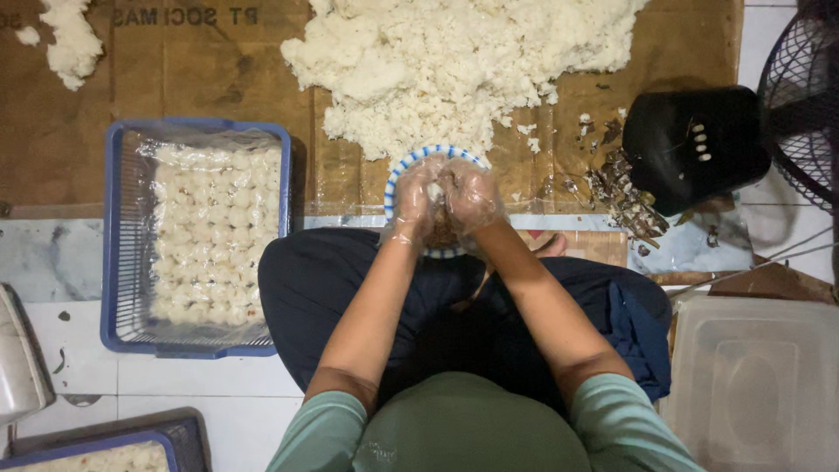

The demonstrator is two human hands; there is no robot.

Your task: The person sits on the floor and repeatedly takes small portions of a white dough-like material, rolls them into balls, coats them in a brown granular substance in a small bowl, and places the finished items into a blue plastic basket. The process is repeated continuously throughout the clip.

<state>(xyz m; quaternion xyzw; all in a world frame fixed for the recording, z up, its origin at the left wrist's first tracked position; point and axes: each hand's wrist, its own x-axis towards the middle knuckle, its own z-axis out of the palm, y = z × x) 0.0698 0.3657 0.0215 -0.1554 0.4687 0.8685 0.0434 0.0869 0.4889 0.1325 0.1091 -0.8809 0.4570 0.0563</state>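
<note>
Both gloved hands [444, 203] cupped around rice lump [434, 190]

Home food-making floor: rice heap [454, 61] on cardboard [201, 70], tiles.

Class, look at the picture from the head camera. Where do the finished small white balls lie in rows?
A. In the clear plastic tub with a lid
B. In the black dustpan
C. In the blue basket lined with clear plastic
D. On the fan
C: the rows of small white balls fill the plastic-lined blue basket, to the left of the person's gloved hands.
</note>
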